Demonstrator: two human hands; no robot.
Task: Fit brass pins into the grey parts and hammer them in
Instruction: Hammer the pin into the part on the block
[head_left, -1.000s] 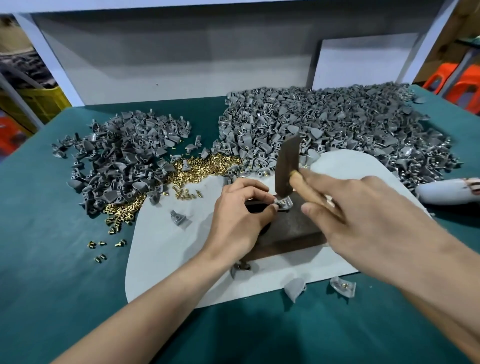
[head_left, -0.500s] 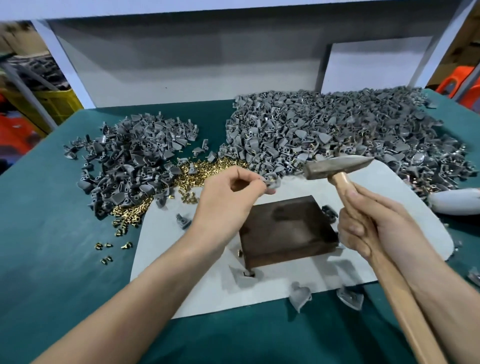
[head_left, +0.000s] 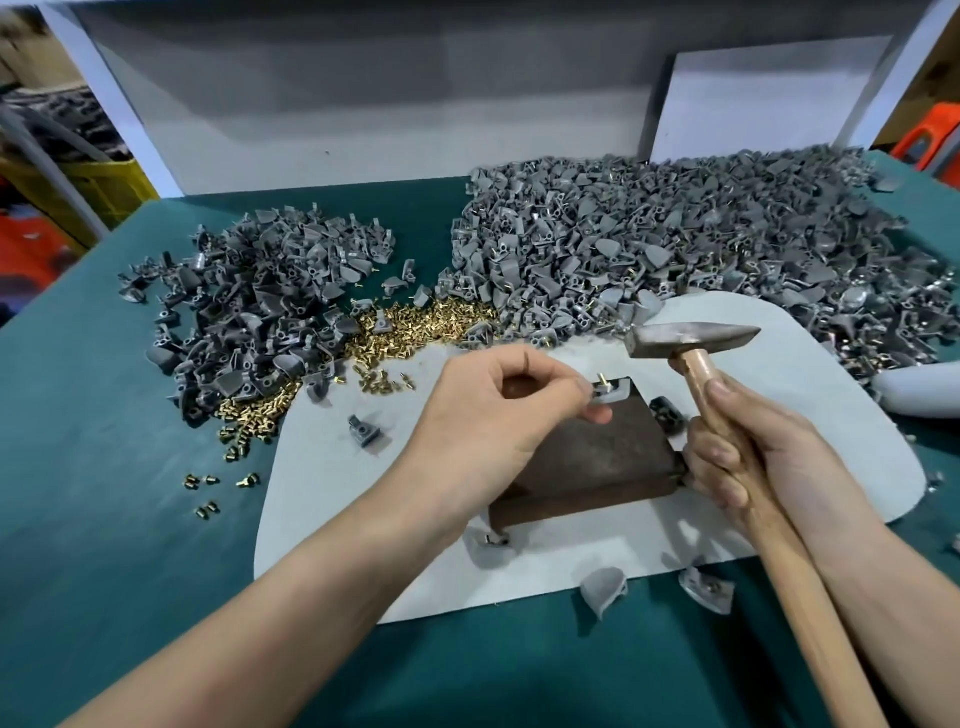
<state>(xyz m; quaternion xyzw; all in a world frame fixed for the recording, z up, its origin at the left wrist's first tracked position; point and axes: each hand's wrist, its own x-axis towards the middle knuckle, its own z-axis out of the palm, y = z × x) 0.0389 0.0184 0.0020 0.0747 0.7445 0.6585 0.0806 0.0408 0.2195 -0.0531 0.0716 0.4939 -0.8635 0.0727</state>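
Pinching grey part (head_left: 612, 393), brass pin (head_left: 602, 378) up, at block (head_left: 597, 457) edge, left hand (head_left: 498, 410) steadies it for striking; right hand (head_left: 753, 457) clamps raised hammer (head_left: 691, 338).

The worktop (head_left: 104, 519) is teal all over. A pale grey mat (head_left: 337, 519) with rounded corners lies flat on its near middle, and a dark block (head_left: 587, 457) sits on the mat. At the left rear of the worktop lies a loose pile of dark grey parts (head_left: 249, 312). A far larger pile of lighter grey parts (head_left: 675, 244) spreads over the right rear, its near edge spilling onto the mat. Between the two piles is a heap of brass pins (head_left: 415, 327), trailing along the left pile's near side, with a few stray pins (head_left: 208, 493) lying apart. Two single grey parts (head_left: 602, 587) lie at the mat's near edge, and a pale rounded object (head_left: 914, 389) rests at the right.
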